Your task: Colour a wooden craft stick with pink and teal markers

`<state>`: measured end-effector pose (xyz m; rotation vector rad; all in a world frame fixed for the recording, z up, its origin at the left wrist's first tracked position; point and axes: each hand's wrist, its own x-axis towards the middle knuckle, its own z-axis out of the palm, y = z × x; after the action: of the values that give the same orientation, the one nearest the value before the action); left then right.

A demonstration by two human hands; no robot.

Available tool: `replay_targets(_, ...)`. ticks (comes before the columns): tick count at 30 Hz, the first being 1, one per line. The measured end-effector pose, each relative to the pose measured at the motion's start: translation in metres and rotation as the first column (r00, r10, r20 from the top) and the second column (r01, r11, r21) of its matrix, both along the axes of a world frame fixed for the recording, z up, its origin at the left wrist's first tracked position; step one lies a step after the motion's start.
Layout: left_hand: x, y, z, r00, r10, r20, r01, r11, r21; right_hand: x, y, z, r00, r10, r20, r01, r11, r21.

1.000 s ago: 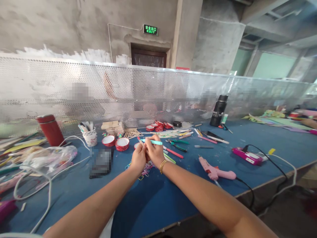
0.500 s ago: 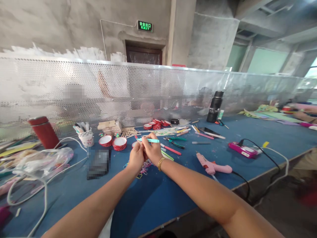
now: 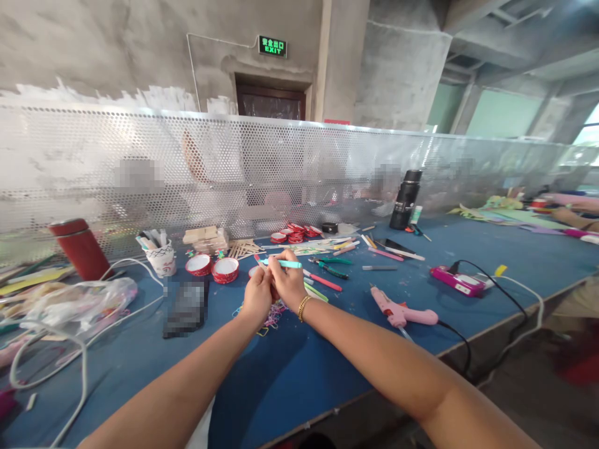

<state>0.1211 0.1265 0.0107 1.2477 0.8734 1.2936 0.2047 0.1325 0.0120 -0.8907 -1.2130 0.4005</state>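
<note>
My right hand [image 3: 289, 284] is closed on a turquoise marker [image 3: 285, 264], which lies almost level above the blue table [image 3: 266, 399]. Touching it on the left, my left hand [image 3: 258, 293] has its fingers closed round a small thin piece with a reddish tip [image 3: 257, 257]; what it is cannot be made out. Under both hands lies a pile of thin colourful bands [image 3: 272, 318]. Red round tins [image 3: 225, 270] with white insides stand just left of the hands. To the right lie a red marker [image 3: 326, 282] and green-handled pliers [image 3: 331, 269].
A pink glue gun [image 3: 403, 311] with a cable and a magenta power strip [image 3: 458, 280] lie right. A dark phone [image 3: 186, 308], a pen cup [image 3: 161, 257], a red bottle [image 3: 80, 248] and white cable are left. A black bottle [image 3: 405, 201] stands before the perforated screen [image 3: 281, 156].
The view has shifted very slightly. Both hands stay in nearly the same place, holding the same things.
</note>
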Motion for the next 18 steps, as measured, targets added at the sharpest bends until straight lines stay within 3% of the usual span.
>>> replay_targets(18, 0.0001, 0.001, -0.0007, 1.0, 0.005, 0.002, -0.005, 1.0, 0.014, 0.0008, -0.0016, 0.0011, 1.0, 0.007, 0.023, -0.008, 1.0, 0.015)
